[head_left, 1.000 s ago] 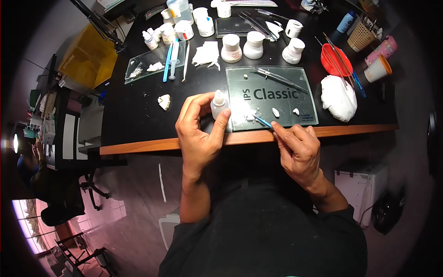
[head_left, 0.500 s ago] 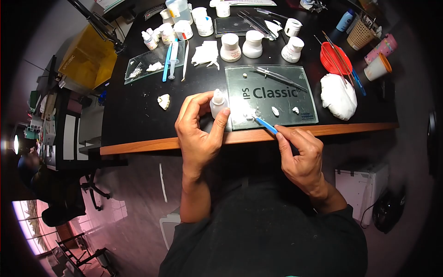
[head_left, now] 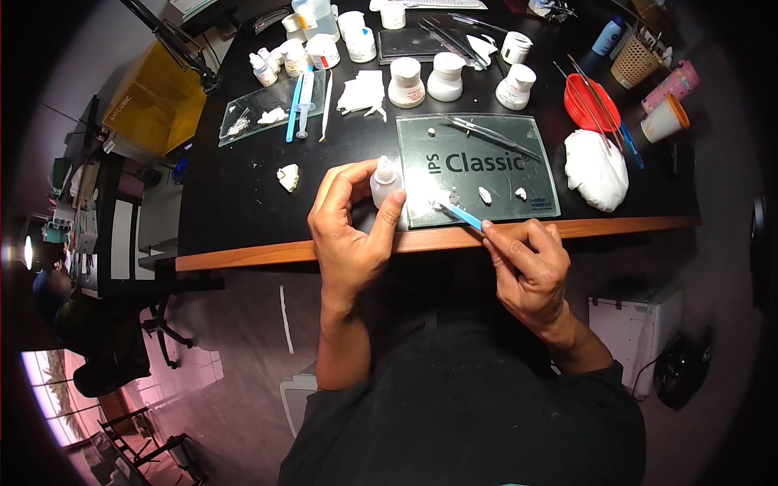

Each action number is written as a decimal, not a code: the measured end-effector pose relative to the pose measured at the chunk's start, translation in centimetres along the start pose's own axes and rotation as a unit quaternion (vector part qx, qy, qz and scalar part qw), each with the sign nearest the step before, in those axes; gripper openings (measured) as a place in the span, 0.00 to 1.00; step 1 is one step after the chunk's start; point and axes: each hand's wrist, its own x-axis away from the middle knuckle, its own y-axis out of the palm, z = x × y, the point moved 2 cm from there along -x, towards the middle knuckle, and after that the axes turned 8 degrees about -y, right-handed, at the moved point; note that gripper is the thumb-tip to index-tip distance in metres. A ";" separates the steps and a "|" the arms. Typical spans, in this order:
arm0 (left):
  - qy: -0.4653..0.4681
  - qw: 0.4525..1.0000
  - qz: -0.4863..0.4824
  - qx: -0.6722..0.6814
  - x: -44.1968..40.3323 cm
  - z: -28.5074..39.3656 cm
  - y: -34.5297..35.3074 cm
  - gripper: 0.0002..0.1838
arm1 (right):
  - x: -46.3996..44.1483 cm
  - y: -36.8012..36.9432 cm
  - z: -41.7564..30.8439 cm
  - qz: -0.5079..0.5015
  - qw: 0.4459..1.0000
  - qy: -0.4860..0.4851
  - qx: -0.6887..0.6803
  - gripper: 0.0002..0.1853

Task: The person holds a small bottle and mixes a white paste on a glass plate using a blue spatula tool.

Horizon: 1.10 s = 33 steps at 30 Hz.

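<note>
My left hand [head_left: 354,223] is wrapped round a small white dropper bottle [head_left: 386,185], upright beside the left edge of a glass slab [head_left: 486,134] marked "IPS Classic". In my right hand [head_left: 531,263] a blue plastic spatula [head_left: 464,216] is pinched. Its tip touches a small heap of white powder or paste [head_left: 439,199] at the slab's lower left. Two small white lumps lie to the right of the heap, the nearer one [head_left: 485,195] close to it. Metal tweezers [head_left: 490,138] rest across the slab's upper part.
Several white jars [head_left: 406,83] stand behind the slab. A smaller glass plate [head_left: 243,113] holds white material, a syringe [head_left: 305,105] and another blue stick. To the right are a red bowl [head_left: 589,101] with brushes and a white cloth bundle [head_left: 596,174]. A person sits far left.
The spatula and my right hand have shifted slightly, the spatula lying a little flatter at the white heap. My left hand and the bottle look nearly the same.
</note>
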 end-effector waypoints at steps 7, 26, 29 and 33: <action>0.003 1.000 0.001 -0.008 0.0 -0.1 -0.1 0.16 | 0.1 0.1 0.4 -0.018 1.000 -0.005 0.005 0.15; 0.002 1.000 -0.014 -0.019 0.0 0.0 -0.2 0.16 | 0.0 0.7 0.5 -0.005 1.000 -0.008 0.010 0.14; -0.008 0.999 -0.043 -0.032 0.2 0.1 -0.5 0.17 | 0.0 0.7 0.4 0.002 1.000 -0.013 0.007 0.14; -0.007 0.999 -0.043 -0.030 0.1 0.1 -0.4 0.17 | 0.0 0.9 0.3 -0.004 1.000 -0.016 0.007 0.15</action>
